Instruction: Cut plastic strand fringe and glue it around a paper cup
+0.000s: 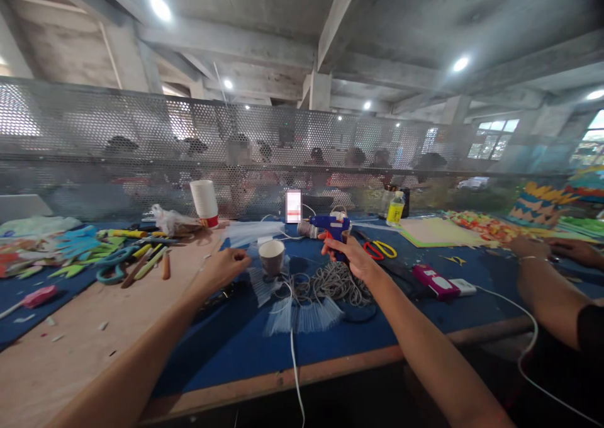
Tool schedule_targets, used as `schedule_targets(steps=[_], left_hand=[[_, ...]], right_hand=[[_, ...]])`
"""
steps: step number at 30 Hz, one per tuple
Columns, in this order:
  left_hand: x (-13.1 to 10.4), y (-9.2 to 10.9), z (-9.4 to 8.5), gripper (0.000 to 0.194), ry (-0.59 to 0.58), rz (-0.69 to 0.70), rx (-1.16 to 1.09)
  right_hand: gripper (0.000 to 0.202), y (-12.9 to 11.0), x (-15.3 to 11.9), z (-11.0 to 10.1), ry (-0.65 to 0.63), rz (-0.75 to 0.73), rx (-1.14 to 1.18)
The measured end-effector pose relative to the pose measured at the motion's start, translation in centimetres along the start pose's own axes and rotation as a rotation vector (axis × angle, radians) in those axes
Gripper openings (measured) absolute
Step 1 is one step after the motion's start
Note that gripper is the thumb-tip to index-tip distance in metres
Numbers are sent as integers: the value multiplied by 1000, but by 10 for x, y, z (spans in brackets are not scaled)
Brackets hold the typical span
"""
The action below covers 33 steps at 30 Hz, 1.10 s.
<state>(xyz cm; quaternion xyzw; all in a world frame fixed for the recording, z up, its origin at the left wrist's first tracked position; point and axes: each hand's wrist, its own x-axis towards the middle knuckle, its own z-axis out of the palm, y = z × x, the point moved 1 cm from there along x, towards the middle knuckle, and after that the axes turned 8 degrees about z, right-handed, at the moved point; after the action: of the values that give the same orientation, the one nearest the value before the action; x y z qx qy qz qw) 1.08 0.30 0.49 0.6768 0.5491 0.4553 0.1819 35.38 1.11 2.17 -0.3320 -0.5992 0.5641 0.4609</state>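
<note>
A person's right hand (353, 256) gripped a blue glue gun (329, 223), its fingers wrapped round the handle above a tangled heap of grey cord (340, 283); the left hand (232, 265) hovered just beside a pale paper cup (272, 259), its fingers curled together, though whether they pinched anything could not be told; the cup stood upright on the blue surface (226, 359), between the two hands and to the left of the gun; clear, fringed strips (304, 318) lay in front of the cord; scissors with red and yellow handles (385, 249) rested beyond the right wrist; at far right, a co-worker's hand (529, 249) was near a pile of coloured scraps (486, 230).
</note>
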Motion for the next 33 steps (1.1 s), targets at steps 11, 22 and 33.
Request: schedule_targets(steps=[11,22,33], left_hand=[[0,7,0,21,100,-79,-245],[-3,12,1,31,166,-78,-422],[-5,15,-1,34,219,-79,-506]], right_hand=[[41,4,2,-3,-2,-1,17],[39,2,1,-2,1,-1,27],[44,2,1,-3,10,-26,5]])
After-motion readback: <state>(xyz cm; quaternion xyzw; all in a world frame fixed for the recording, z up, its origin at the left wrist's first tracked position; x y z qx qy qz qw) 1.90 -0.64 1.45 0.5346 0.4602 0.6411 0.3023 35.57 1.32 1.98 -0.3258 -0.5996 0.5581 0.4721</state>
